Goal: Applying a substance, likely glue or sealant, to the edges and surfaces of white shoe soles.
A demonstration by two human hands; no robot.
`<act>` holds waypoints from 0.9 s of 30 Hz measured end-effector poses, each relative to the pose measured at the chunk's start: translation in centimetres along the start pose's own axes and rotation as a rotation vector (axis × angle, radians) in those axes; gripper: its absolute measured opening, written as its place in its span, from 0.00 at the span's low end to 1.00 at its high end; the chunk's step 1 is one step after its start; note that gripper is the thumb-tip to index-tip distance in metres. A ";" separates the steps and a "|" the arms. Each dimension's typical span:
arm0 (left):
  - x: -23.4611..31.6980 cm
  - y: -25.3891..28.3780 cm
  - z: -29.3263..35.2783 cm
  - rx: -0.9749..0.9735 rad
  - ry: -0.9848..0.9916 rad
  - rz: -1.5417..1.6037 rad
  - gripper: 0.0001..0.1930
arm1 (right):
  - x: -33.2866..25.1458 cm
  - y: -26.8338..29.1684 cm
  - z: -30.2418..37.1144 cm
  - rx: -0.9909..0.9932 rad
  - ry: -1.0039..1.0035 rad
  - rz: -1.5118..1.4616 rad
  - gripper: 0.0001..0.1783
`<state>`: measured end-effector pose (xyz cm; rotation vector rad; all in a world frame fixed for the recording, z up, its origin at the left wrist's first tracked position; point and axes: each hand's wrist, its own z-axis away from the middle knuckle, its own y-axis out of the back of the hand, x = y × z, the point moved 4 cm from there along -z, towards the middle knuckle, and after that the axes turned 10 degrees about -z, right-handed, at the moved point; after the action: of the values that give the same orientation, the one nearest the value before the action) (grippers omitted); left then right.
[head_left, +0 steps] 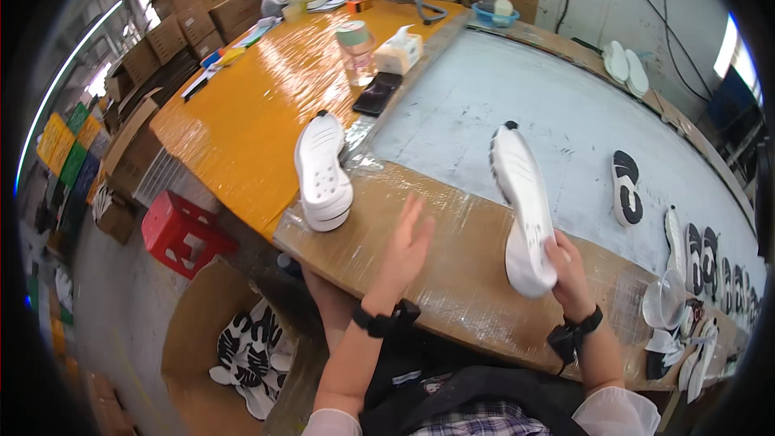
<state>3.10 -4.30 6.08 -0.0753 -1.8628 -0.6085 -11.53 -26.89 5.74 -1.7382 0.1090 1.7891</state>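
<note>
My right hand [571, 268] grips a white shoe sole [525, 194] by its heel end, holding it up over the cardboard-covered front edge of the table [452, 226]. The sole's dark toe tip points away from me. My left hand [408, 244] is slightly blurred, fingers stretched out, with nothing in it, above the same cardboard strip. Left of it lies another white sole [323, 169] with a dark tip and small holes in the heel, partly over the orange table covering. A black-and-white sole [626, 188] rests on the pale work surface to the right.
Several soles [702, 254] line the right side near a clear plastic cup [663, 303]. A phone [378, 94], tissue pack [399, 52] and bottle [357, 52] stand on the orange table [234, 129]. Lower left are a red stool [182, 234] and an open carton [190, 355] holding soles.
</note>
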 end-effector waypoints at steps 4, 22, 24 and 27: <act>3.9 1.0 -1.1 -0.005 0.030 0.487 0.27 | -0.7 -2.1 4.6 -0.082 0.211 0.425 0.18; 5.7 -0.9 1.5 -0.094 0.145 0.680 0.29 | 1.7 -4.0 5.5 -0.199 -0.375 -0.349 0.27; 5.8 -1.4 2.5 0.066 -0.035 0.433 0.29 | 1.3 -4.7 5.6 -0.230 -0.391 -0.357 0.27; 5.5 -2.4 3.8 0.015 0.122 0.677 0.28 | -0.2 -6.1 5.9 -0.225 -0.208 -0.219 0.34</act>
<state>-3.09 -5.97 9.13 -0.6175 -1.5879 -0.1227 -13.77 -19.31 8.89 -1.6287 -0.3682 1.8594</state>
